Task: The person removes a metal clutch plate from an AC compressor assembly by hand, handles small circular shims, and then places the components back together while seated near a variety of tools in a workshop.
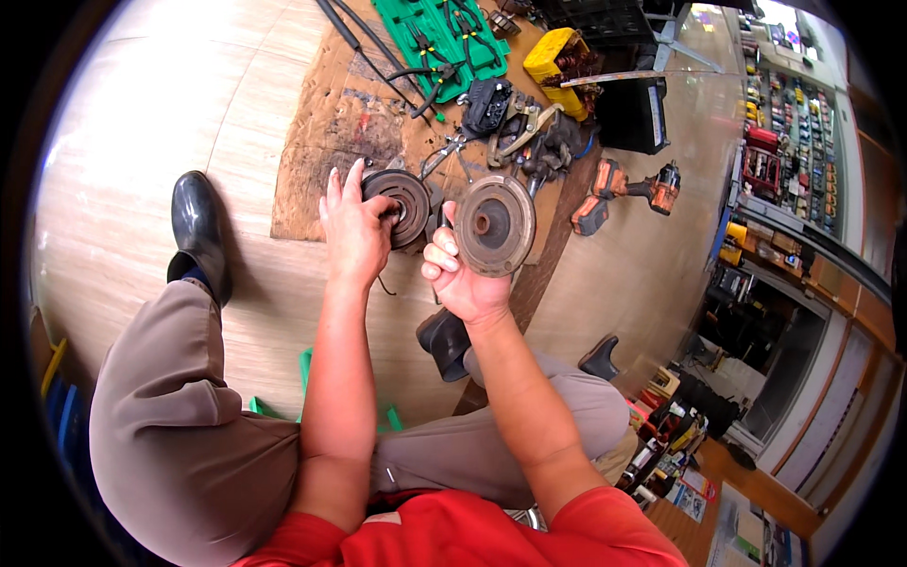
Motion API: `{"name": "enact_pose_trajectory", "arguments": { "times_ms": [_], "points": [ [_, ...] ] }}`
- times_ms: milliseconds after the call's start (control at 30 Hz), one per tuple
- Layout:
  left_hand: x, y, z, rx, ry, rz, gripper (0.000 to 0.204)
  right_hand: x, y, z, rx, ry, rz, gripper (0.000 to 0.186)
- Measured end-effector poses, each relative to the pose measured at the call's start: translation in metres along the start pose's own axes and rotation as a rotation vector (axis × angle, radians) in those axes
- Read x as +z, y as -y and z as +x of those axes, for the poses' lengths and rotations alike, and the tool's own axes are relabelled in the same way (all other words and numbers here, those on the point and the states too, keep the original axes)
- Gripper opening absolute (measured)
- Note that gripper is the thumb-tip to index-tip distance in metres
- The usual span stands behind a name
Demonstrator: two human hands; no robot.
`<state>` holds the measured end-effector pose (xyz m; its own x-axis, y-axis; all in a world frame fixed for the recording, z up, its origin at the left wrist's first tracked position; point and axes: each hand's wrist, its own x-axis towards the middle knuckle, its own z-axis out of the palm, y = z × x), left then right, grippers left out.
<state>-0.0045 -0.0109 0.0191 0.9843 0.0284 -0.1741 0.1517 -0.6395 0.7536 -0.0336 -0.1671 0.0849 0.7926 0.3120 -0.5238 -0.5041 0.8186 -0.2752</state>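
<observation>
A seated person in a red shirt and tan trousers works over a wooden floor, both forearms coming up from the near edge. The right hand (463, 274) grips a round rusty metal disc (494, 224) by its lower left rim, fingers curled around the edge and thumb behind. The disc stands on edge, its flat face with a dark centre hole turned toward the camera, so its axis points back at the person and slightly up. It is held in the air above the floor, just right of the second part.

The left hand (354, 227) rests on a dark round pulley (402, 206), fingers partly spread, the thumb and fingertips pressing at its left rim and hub; it grasps the pulley loosely rather than being clenched. The pulley's ringed face also points toward the camera, and it sits at the near edge of a stained sheet of cardboard (326, 123).

Beyond, on the far side, lie a green tool tray (430, 28) with pliers, a yellow box (553, 57) and a tangle of dark metal parts (520, 123). To the right, an orange cordless drill (638, 187) lies on the floor. A black shoe (196, 231) stands at the left.
</observation>
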Motion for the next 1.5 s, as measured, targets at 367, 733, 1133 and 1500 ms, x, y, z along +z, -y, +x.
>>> {"name": "enact_pose_trajectory", "arguments": {
  "times_ms": [367, 733, 1133, 1500],
  "points": [
    [0.005, -0.001, 0.000, -0.001, -0.037, 0.001, 0.017, 0.002, -0.002, 0.002, 0.021, 0.040, 0.002, 0.051],
    [0.008, 0.002, -0.002, 0.020, -0.046, -0.068, 0.011, 0.010, 0.002, 0.001, 0.011, 0.075, 0.073, 0.048],
    [-0.036, -0.057, 0.012, -0.082, 0.091, -1.222, 0.008, 0.008, 0.005, 0.000, -0.016, 0.030, 0.014, 0.046],
    [-0.037, -0.001, 0.020, -0.369, 0.060, -1.190, 0.005, 0.002, 0.006, 0.000, 0.014, 0.031, 0.010, 0.055]
  ]
}}
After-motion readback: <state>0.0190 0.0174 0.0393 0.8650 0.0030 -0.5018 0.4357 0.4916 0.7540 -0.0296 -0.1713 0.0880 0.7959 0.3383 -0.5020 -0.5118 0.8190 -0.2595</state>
